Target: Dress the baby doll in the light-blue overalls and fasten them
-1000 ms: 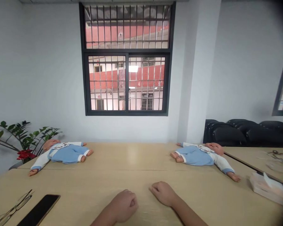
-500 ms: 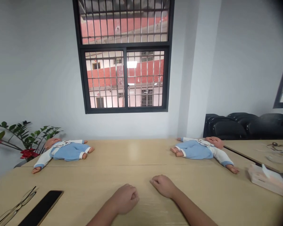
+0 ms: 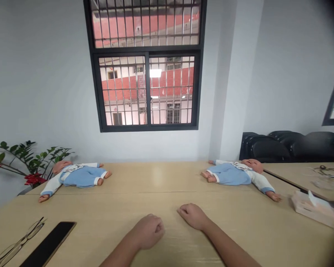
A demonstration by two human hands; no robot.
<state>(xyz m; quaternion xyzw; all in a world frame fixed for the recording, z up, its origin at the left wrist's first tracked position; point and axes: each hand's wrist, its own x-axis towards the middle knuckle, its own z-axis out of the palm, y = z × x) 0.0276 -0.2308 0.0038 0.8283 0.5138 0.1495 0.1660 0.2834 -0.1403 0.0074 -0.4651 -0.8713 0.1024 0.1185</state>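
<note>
Head's tipping down slightly versus a second ago, so everything is riding higher in view. Nothing is visibly shifting on the table [image 3: 156,202]. Left hand [image 3: 147,233] and right hand [image 3: 194,216] are staying curled in loose fists, resting apart; I'm seeing nothing held, though I can't tell inside the palms. Left doll [image 3: 79,176] is lying at 10 o'clock from the hands, right doll [image 3: 231,174] at 2. Both are lying face up, heads outward, feet pointing inward. Phone [image 3: 50,243] is sitting at 9, glasses [image 3: 23,241] just beyond it; tissue box [image 3: 314,215] at 3. Meaning: neither doll is being handled; hands are idling.
</note>
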